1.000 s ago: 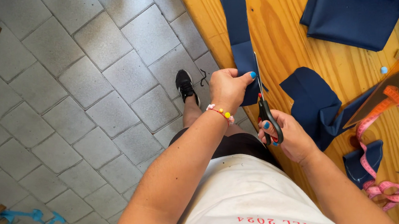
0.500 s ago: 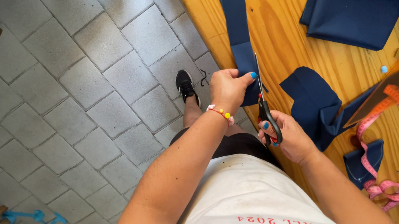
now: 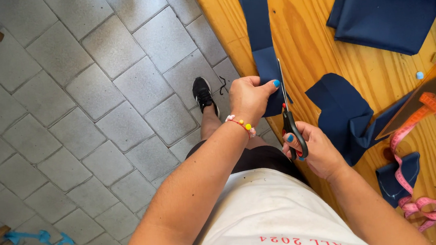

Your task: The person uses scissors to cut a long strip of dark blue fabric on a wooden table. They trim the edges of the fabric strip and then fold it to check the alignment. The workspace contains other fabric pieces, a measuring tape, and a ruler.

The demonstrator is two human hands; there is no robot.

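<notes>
floor: grey paving (image 3: 93, 97), black shoe (image 3: 203, 94) on it beside the counter edge.
left hand (image 3: 250, 98): closed, pinching the near end of the navy strip (image 3: 258, 33), thumb on top.
strip: runs along the wooden counter (image 3: 316, 38) edge, away from the person.
scissors (image 3: 287, 116): in the right hand (image 3: 316, 147), fingers through the black handles; blades nearly closed, tips pointing up along the strip's right edge.
step, as I read it: mid-cut along the strip.
next cut needs: strip held taut, blades reopened and advanced straight.
right side: navy offcuts (image 3: 350, 112), folded navy cloth (image 3: 393, 7), pink tape measure (image 3: 423, 206).
</notes>
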